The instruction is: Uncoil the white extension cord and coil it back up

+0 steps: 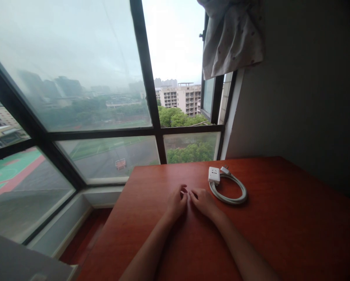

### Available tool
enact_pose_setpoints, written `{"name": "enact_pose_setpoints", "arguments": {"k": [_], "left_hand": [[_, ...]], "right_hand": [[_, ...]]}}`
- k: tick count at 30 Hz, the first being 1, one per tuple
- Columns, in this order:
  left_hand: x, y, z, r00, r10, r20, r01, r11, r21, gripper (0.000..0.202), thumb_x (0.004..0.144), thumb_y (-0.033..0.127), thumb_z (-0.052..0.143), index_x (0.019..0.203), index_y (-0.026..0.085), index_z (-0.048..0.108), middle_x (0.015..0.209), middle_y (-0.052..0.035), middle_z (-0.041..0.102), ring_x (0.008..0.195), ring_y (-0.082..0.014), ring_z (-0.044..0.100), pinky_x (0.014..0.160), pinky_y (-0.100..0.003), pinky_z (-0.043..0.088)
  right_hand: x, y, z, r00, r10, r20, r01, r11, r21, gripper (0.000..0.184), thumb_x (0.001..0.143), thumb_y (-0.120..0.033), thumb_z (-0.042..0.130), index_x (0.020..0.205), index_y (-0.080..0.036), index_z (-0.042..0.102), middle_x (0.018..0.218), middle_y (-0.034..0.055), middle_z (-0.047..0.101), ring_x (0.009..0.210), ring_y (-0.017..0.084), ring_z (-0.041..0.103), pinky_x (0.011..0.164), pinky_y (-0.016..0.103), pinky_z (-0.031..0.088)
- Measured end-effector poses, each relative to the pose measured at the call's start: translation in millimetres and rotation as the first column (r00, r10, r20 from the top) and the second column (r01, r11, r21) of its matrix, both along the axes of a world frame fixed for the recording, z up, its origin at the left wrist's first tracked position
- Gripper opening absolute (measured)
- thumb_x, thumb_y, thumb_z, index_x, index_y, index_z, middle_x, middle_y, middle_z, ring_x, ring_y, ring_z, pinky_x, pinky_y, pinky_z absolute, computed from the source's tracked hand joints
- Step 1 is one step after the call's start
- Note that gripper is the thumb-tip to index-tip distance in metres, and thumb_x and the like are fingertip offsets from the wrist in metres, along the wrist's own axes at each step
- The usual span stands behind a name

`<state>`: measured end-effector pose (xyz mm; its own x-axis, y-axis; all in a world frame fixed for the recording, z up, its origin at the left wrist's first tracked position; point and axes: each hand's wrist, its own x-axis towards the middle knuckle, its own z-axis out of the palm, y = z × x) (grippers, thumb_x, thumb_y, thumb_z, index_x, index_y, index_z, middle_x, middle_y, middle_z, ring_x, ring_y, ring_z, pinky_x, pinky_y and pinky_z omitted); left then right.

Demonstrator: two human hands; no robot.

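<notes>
My left hand [177,201] rests on the reddish-brown wooden table [268,218], its fingers loosely curled with a gap between thumb and forefinger and nothing in it. Close beside it lies my right hand [203,201], palm down and loosely bent, thumb apart from the fingers, also holding nothing visible. To the right of that hand, not touched by it, is a coiled white extension cord [235,201]. Its square socket box [214,175] stands at the coil's left, and the plug [225,170] lies at the top of the loop.
Dark-framed windows [140,134] run beyond the table's far and left edges, with one pane swung outward. A bunched spotted curtain [233,43] hangs at the upper right beside a dark wall [303,89]. At the lower left, a pale surface [23,259] stands near the reddish floor [89,232].
</notes>
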<state>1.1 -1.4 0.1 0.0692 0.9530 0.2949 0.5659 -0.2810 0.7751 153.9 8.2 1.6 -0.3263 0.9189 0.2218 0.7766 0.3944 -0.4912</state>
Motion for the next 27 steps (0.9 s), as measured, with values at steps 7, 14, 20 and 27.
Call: {"name": "enact_pose_setpoints", "arguments": {"k": [7,14,20,27], "left_hand": [[-1.1,1.1,-1.7,1.0,-0.003,-0.012,0.003,1.0,0.007,0.027,0.081,0.017,0.051,0.106,0.019,0.058,0.091,-0.0035,0.066,0.078,-0.0149,0.061,0.077,-0.029,0.048],[-0.9,0.6,-2.2,1.0,-0.002,-0.013,0.002,1.0,0.01,0.028,0.081,0.017,0.05,0.108,0.019,0.057,0.092,-0.0033,0.066,0.08,-0.0151,0.062,0.078,-0.029,0.047],[-0.8,0.4,-1.7,1.0,-0.009,-0.013,0.009,1.0,0.024,0.027,0.08,0.017,0.05,0.106,0.019,0.058,0.091,-0.0035,0.066,0.079,-0.0149,0.062,0.077,-0.028,0.047],[-0.9,-0.2,-0.6,1.0,-0.014,-0.025,0.014,1.0,0.016,0.026,0.08,0.017,0.05,0.105,0.019,0.058,0.091,-0.0035,0.066,0.077,-0.0149,0.062,0.077,-0.029,0.048]], "right_hand": [[-0.1,-0.6,1.4,1.0,0.014,-0.017,-0.014,1.0,0.005,0.032,0.094,-0.03,0.038,0.077,-0.019,0.063,0.079,0.0053,0.068,0.07,0.015,0.057,0.061,0.026,0.026],[-0.6,-0.4,2.4,1.0,0.006,-0.009,-0.006,1.0,-0.005,0.031,0.094,-0.029,0.04,0.077,-0.019,0.063,0.081,0.0063,0.069,0.071,0.015,0.057,0.061,0.026,0.027],[-1.1,-0.7,2.7,1.0,0.003,-0.01,-0.003,1.0,-0.008,0.031,0.094,-0.029,0.04,0.077,-0.019,0.063,0.079,0.0058,0.069,0.07,0.015,0.057,0.06,0.026,0.026],[-0.7,-1.1,2.2,1.0,0.004,-0.013,-0.004,1.0,0.001,0.031,0.094,-0.029,0.039,0.077,-0.019,0.063,0.08,0.0057,0.069,0.071,0.015,0.057,0.061,0.026,0.027]]}}
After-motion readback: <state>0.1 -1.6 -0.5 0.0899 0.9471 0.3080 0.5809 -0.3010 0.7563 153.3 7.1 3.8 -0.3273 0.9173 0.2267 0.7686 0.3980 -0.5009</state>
